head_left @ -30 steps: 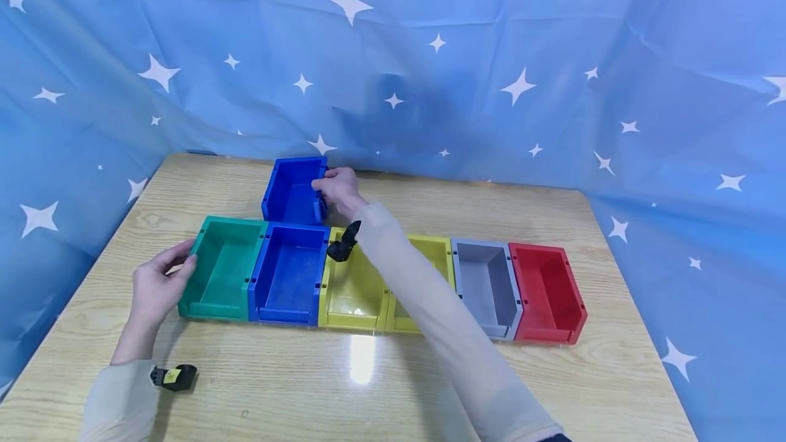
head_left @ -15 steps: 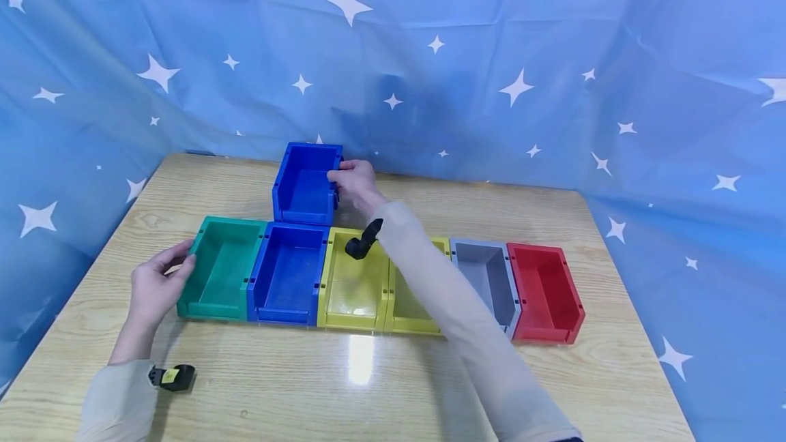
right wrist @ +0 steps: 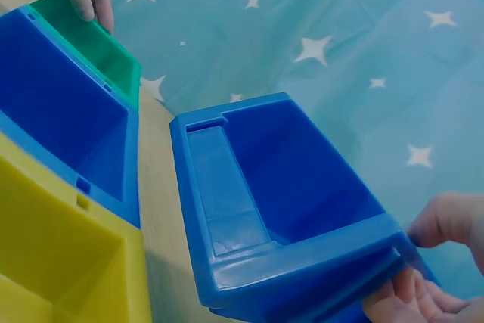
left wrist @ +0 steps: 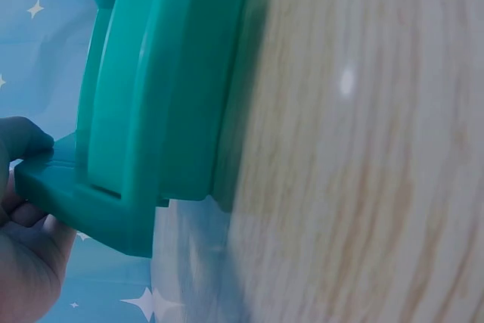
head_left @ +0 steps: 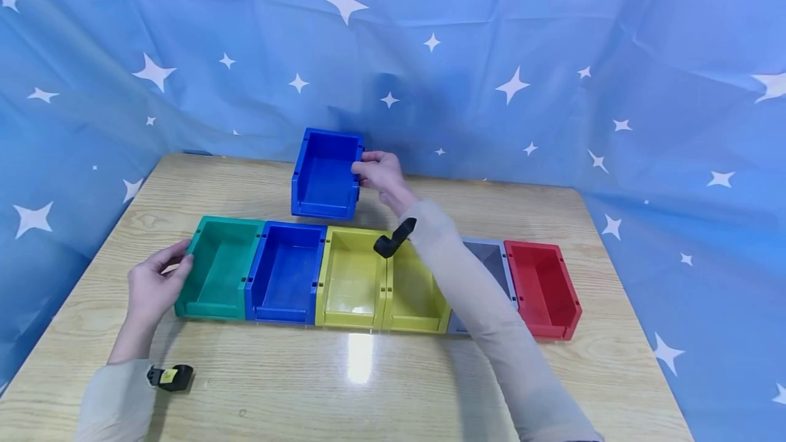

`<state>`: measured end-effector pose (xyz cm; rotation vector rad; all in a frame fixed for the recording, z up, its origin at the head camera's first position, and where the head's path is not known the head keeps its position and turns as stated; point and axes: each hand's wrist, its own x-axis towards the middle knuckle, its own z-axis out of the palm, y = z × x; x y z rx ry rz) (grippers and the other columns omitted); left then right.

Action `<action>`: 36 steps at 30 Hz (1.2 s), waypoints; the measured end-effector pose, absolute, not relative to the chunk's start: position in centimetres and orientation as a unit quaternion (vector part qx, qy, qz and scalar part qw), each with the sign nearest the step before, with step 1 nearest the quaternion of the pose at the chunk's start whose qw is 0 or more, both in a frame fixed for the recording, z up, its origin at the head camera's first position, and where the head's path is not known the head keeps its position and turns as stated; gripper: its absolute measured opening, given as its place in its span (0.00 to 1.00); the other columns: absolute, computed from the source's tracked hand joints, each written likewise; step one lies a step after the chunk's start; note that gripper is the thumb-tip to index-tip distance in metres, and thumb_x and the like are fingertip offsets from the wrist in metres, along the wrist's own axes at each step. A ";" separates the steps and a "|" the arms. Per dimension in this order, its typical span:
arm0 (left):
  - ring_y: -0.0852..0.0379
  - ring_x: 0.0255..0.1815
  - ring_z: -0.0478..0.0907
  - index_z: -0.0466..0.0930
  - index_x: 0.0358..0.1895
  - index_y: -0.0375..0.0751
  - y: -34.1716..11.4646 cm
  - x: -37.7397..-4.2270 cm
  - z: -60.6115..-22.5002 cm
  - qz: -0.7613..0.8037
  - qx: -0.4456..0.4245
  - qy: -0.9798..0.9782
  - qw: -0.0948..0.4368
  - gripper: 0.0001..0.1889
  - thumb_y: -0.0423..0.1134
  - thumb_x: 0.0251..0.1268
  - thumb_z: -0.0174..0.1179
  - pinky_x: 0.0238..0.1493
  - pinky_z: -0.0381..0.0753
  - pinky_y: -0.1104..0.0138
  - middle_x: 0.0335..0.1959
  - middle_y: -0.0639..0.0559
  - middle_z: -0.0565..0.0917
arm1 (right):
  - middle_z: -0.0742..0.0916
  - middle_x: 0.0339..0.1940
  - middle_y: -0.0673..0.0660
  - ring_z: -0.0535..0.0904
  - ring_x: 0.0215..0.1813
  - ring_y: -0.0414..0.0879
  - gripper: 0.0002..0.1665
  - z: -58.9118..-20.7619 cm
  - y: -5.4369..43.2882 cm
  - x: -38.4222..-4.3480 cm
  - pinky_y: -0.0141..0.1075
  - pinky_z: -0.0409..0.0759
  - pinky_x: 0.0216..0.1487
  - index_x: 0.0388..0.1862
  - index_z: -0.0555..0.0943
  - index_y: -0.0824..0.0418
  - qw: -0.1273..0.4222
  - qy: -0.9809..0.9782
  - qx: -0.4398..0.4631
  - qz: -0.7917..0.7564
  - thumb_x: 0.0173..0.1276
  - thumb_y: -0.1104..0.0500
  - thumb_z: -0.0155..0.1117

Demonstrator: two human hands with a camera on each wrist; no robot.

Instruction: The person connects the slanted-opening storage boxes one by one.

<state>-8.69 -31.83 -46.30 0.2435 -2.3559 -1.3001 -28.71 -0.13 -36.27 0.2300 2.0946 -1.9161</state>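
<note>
A blue bin (head_left: 327,179) hangs behind the row of bins, its right wall pinched between the thumb and fingers of my right hand (head_left: 379,172). In the right wrist view that blue bin (right wrist: 295,179) appears tilted, and the hand grips its side edge. My left hand (head_left: 153,285) pinches the left wall of the green bin (head_left: 222,268), the leftmost in the row; the left wrist view shows thumb and fingers on the green bin's edge (left wrist: 53,179). Beside the green bin stands a second blue bin (head_left: 288,275), joined edge to edge with it.
The row continues with two yellow bins (head_left: 351,278), a grey bin (head_left: 491,258) partly behind my right sleeve, and a red bin (head_left: 543,292). All stand on a wooden table (head_left: 276,387). A blue star-patterned cloth (head_left: 393,33) hangs at the back and sides.
My right hand has carried the loose blue bin to the right and upward, from behind the green and blue bins to behind the blue and yellow ones. My left hand stays on the green bin.
</note>
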 end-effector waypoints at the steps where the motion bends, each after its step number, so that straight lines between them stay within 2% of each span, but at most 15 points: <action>1: 0.83 0.36 0.71 0.78 0.50 0.23 -31.8 -8.7 -46.3 -0.471 0.088 -0.850 0.221 0.14 0.28 0.63 0.56 0.36 0.72 0.89 0.35 0.77 0.74 | 0.82 0.46 0.60 0.80 0.37 0.49 0.22 -36.1 0.3 -28.7 0.38 0.83 0.46 0.54 0.74 0.66 0.146 0.729 0.079 -0.664 0.59 0.69 0.63; 9: 0.83 0.36 0.71 0.78 0.50 0.23 -31.7 -8.8 -46.4 -0.473 0.098 -0.848 0.220 0.14 0.29 0.63 0.56 0.35 0.72 0.89 0.34 0.77 0.74 | 0.83 0.47 0.59 0.79 0.42 0.47 0.25 -35.0 3.3 -27.9 0.38 0.82 0.47 0.57 0.74 0.66 0.140 0.741 0.067 -0.653 0.59 0.69 0.63; 12: 0.83 0.35 0.71 0.78 0.50 0.23 -31.6 -8.9 -46.1 -0.464 0.100 -0.854 0.214 0.14 0.28 0.63 0.55 0.36 0.72 0.89 0.33 0.80 0.72 | 0.83 0.45 0.59 0.79 0.41 0.47 0.25 -34.5 4.4 -27.3 0.38 0.82 0.46 0.57 0.74 0.66 0.134 0.748 0.061 -0.647 0.60 0.68 0.63; 20: 0.83 0.36 0.71 0.77 0.51 0.23 -32.0 -8.7 -46.1 -0.469 0.102 -0.853 0.207 0.15 0.28 0.63 0.56 0.35 0.72 0.89 0.33 0.80 0.73 | 0.81 0.40 0.59 0.78 0.36 0.46 0.26 -33.8 7.6 -25.8 0.36 0.82 0.42 0.58 0.72 0.67 0.117 0.761 0.049 -0.636 0.60 0.68 0.63; 24: 0.83 0.37 0.71 0.78 0.52 0.25 -32.9 -8.5 -46.5 -0.467 0.107 -0.853 0.209 0.16 0.31 0.64 0.56 0.35 0.71 0.90 0.36 0.74 0.76 | 0.80 0.40 0.59 0.78 0.38 0.47 0.25 -33.8 9.2 -24.8 0.36 0.82 0.45 0.59 0.71 0.67 0.120 0.761 0.046 -0.635 0.61 0.68 0.62; 27: 0.83 0.37 0.71 0.78 0.53 0.28 -33.7 -8.6 -47.0 -0.469 0.119 -0.851 0.203 0.17 0.34 0.65 0.55 0.35 0.71 0.90 0.37 0.74 0.77 | 0.79 0.41 0.59 0.77 0.39 0.48 0.25 -33.7 10.5 -24.0 0.39 0.82 0.48 0.59 0.71 0.68 0.121 0.761 0.039 -0.637 0.62 0.68 0.61; 31: 0.83 0.37 0.71 0.77 0.54 0.27 -34.1 -8.4 -46.6 -0.466 0.131 -0.854 0.193 0.17 0.35 0.66 0.55 0.34 0.71 0.90 0.34 0.82 0.73 | 0.78 0.41 0.59 0.77 0.40 0.47 0.23 -33.6 12.2 -23.1 0.41 0.81 0.52 0.58 0.70 0.68 0.122 0.768 0.032 -0.628 0.64 0.68 0.60; 36: 0.84 0.36 0.70 0.75 0.54 0.23 -34.9 -8.4 -46.4 -0.462 0.140 -0.858 0.177 0.18 0.34 0.65 0.55 0.34 0.71 0.90 0.32 0.83 0.72 | 0.79 0.43 0.60 0.77 0.41 0.47 0.24 -33.5 14.3 -22.2 0.42 0.80 0.53 0.59 0.69 0.69 0.124 0.774 0.028 -0.621 0.65 0.68 0.59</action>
